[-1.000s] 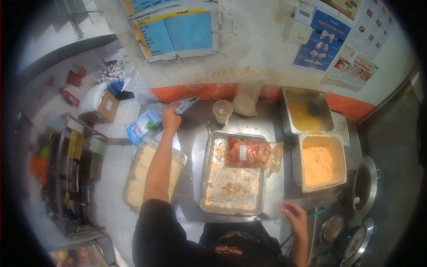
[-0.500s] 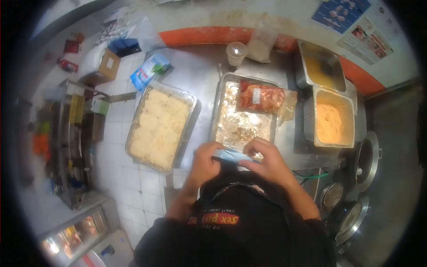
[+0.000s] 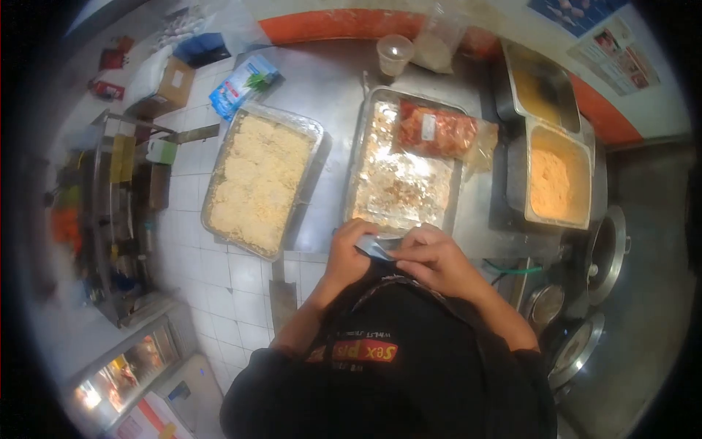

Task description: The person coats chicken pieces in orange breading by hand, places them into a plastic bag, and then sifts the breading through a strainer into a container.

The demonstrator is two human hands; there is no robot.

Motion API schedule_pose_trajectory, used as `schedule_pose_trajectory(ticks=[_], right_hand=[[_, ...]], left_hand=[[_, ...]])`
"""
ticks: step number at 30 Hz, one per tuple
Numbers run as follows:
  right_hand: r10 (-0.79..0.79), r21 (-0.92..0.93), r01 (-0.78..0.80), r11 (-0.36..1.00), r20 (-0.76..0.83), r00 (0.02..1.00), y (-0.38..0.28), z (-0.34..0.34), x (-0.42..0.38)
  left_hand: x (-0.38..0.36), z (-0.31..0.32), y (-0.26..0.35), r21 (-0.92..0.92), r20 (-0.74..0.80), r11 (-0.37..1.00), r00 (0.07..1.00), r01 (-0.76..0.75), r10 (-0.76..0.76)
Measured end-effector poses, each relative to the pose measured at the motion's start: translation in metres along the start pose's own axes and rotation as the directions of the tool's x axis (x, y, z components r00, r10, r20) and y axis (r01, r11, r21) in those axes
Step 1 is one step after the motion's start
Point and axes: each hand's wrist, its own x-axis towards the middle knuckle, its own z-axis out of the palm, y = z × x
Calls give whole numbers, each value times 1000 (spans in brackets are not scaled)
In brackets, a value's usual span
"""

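Close in front of my chest, a thin, light blue, folded thing [image 3: 374, 249] spans my two hands; what kind it is does not show. My left hand [image 3: 351, 252] is closed around its left end. The fingers of my right hand [image 3: 433, 256] pinch its other end. Just beyond both hands lies a shiny metal tray [image 3: 356, 175] with a wet-looking, crumb-specked bottom. A sealed clear bag of red meat [image 3: 446, 135] with a white label rests across the tray's far right part.
To the left stands a tray of pale crumb-coated pieces [image 3: 259, 179], beside a blue packet [image 3: 241, 84]. On the right are a pan of orange powder [image 3: 553, 179] and a pan of yellow liquid [image 3: 537, 91]. A lidded plastic cup [image 3: 394, 55] and a clear bag [image 3: 435, 51] stand at the back.
My hands have come closer together, and the light blue thing now shows smaller and more bunched between them. The view has shifted, so the table items appear slightly higher.
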Motion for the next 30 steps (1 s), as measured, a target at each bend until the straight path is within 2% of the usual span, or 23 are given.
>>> schedule_pose_trajectory(ticks=[2,3,5,6,8,10,12,14,16,19,20,22,23,25,26,28,30], right_hand=[[168,122,-167,978,-1,986,-8,-2,-7],[178,125,-174,977,-15,984,-8,-3,-10],[352,69,-351,934,-8,936,-8,-5,-15],[362,79,-359,930,-19,932,-12,-5,-16],[225,-251,-213,944,18,974,-27,-4,-12],[237,-298,-220,929,21,971,-36,-3,-10],[159,-536,-125,835,17,987,-42,-2,-6],[160,-509,-115,853,45,986,-38,2,-3],[-21,-604,62,794,73,997,-28,12,-2],[47,-642,32,766,106,993,-28,15,5],[50,-640,29,768,105,993,-24,18,8],[27,-565,-41,824,-32,999,-14,24,14],[26,-568,-42,822,-38,999,-15,24,13],[-72,-448,23,894,-92,993,-21,24,10],[-74,-450,27,892,-89,993,-25,22,10],[-172,-297,89,951,-267,948,-30,19,10],[-146,-248,69,966,-307,941,-29,14,7]], left_hand=[[-3,-3,-14,34,-133,997,989,-64,68],[-3,-4,-11,26,-163,998,985,-58,61],[-2,-7,-3,-29,-151,997,986,-75,70],[-1,-9,0,-78,-155,993,985,-93,80],[-3,-12,-10,-106,-87,988,990,-116,107],[-3,-14,-15,-209,-10,958,980,-197,200],[-6,-17,-17,-210,18,960,981,-187,195],[-6,-16,-17,-209,35,961,981,-181,192],[-7,-16,-16,-211,57,953,971,-216,233],[-4,-15,-11,-248,25,946,975,-208,221],[-4,-16,-9,-249,28,947,975,-205,219],[0,-19,-4,-239,66,958,981,-160,180],[1,-17,-5,-240,68,957,980,-164,186],[-1,-12,-5,-442,-3,891,993,-109,120],[0,-13,-6,-442,-8,890,992,-113,122],[0,-17,-1,-359,-4,932,999,-46,47],[-1,-19,-1,-365,-19,931,1000,-9,2]])
